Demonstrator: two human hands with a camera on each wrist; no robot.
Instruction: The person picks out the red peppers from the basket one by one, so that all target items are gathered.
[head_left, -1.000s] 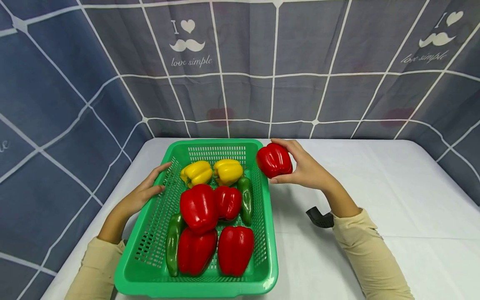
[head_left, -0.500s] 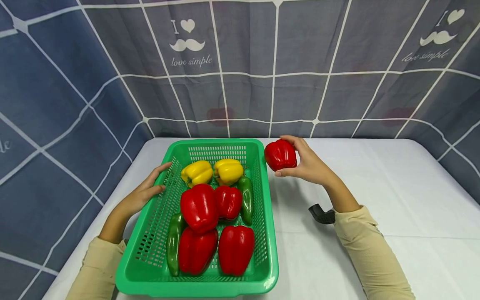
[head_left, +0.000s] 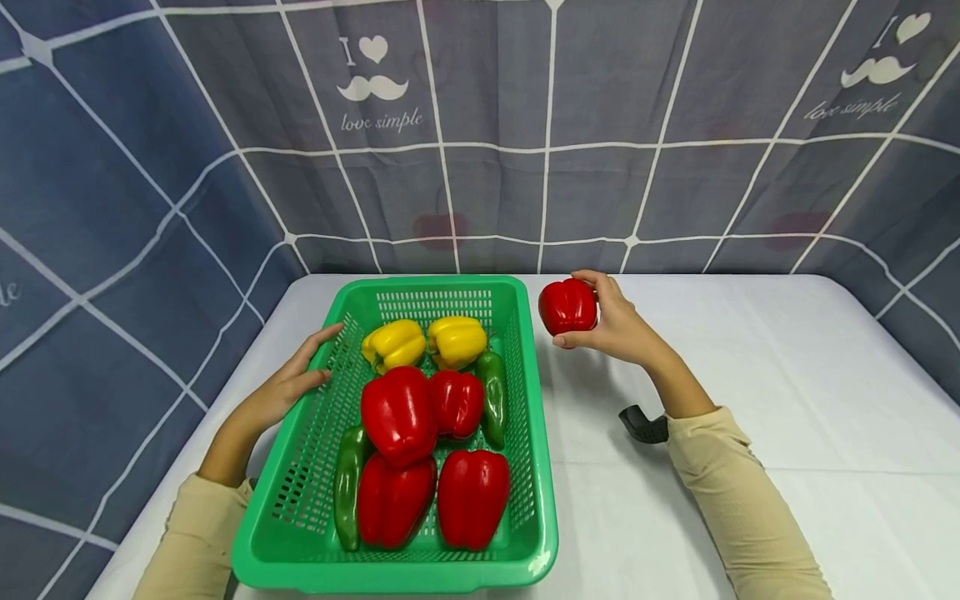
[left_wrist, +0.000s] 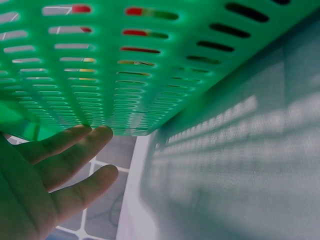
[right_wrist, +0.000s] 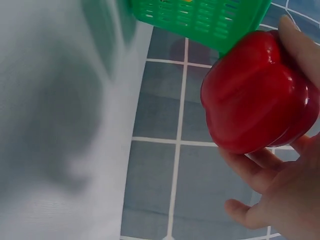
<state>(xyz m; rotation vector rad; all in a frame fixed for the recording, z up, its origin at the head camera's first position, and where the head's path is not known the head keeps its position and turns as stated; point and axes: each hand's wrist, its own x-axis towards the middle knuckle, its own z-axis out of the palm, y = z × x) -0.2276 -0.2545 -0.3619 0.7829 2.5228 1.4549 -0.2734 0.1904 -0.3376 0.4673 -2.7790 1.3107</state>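
In the head view my right hand (head_left: pixel 618 329) holds a red bell pepper (head_left: pixel 567 306) just beyond the right rim of a green plastic basket (head_left: pixel 542 467). The right wrist view shows this glossy pepper (right_wrist: pixel 257 95) between thumb and fingers, raised off the table. My left hand (head_left: pixel 281 392) rests on the basket's left rim, thumb and forefinger laid over it. Other fingers (left_wrist: pixel 80 150) extend straight along the outer wall in the left wrist view. Inside the basket lie two yellow peppers (head_left: pixel 393 344), several red ones (head_left: pixel 472 500) and two long green peppers (head_left: pixel 349 487).
A white cloth (head_left: pixel 750 358) covers the table, running to the right of the basket. A grey checked curtain (head_left: pixel 487 192) stands behind the table and along both sides. A black curved piece (head_left: pixel 643 425) sticks out at the right wrist.
My right hand has drawn the red bell pepper rightward and slightly back, away from the basket's rim. The left hand and the basket stay in place.
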